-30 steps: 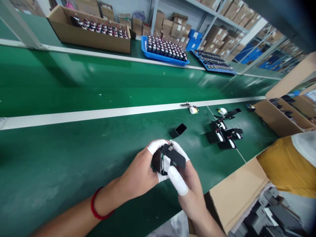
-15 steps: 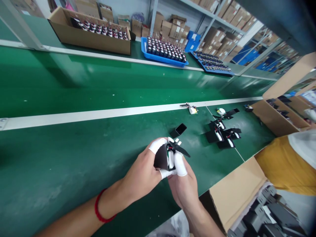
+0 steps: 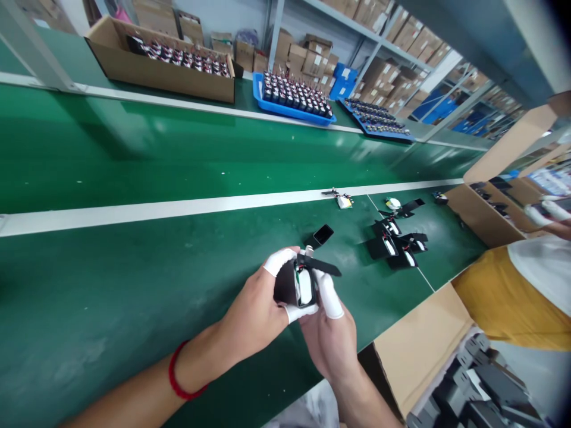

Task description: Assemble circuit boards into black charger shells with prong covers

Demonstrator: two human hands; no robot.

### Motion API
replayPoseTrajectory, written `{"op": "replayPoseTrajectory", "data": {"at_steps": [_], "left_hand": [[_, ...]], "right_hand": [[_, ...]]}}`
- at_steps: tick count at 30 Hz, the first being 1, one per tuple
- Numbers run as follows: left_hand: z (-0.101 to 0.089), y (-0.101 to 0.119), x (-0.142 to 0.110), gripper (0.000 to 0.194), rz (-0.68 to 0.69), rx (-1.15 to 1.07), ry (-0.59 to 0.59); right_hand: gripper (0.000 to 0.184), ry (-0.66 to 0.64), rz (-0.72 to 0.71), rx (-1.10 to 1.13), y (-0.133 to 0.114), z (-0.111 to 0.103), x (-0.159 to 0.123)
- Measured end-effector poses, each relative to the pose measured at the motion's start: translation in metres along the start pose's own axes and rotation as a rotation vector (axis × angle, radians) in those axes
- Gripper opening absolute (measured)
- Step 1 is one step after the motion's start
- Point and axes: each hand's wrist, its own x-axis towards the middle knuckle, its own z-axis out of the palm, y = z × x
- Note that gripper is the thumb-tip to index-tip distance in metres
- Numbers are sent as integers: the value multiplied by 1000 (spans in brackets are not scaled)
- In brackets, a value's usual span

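Observation:
A black box-shaped housing (image 3: 284,285) is held between my two hands, its open end turned to the right. Inside that end sit a white block (image 3: 305,288) and a strip of green circuit board. A flat black strip (image 3: 322,265) sticks out over the opening toward the right. My left hand (image 3: 250,312) is closed around the housing's left side, thumb above and fingers below. On the other side my right hand (image 3: 332,339) is closed against the open end. White covers wrap the fingertips of both. Just behind them a hollow black housing (image 3: 322,236) lies on the green table.
Several black housings with parts in them (image 3: 392,245) lie to the right, with a loose white-and-yellow part (image 3: 343,202) farther back. A carton of grey-black housings (image 3: 479,386) stands lower right, near a co-worker's yellow garment (image 3: 513,297). Blue trays (image 3: 294,113) line the back shelf.
My right thumb has shifted slightly at the opening. The flat black strip now lies more level, and the white block shows more fully. A co-worker's hands have come into view at far right.

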Motion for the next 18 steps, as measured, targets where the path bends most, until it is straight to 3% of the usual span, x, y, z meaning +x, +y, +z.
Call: {"op": "replayPoseTrajectory", "data": {"at_steps": [8, 13, 15, 18], "left_hand": [[-2, -3, -1, 59, -65, 153, -3], [-1, -8, -1, 53, 38, 376, 3], [-1, -5, -4, 58, 71, 432, -11], [-1, 6, -10, 71, 19, 374, -2]], "right_hand": [[32, -99, -126, -205, 4, -8, 4], [26, -64, -468, -619, -2, -27, -6], [26, -8, -470, -595, -1, -32, -6], [27, 40, -297, -303, -2, -35, -1]]}}
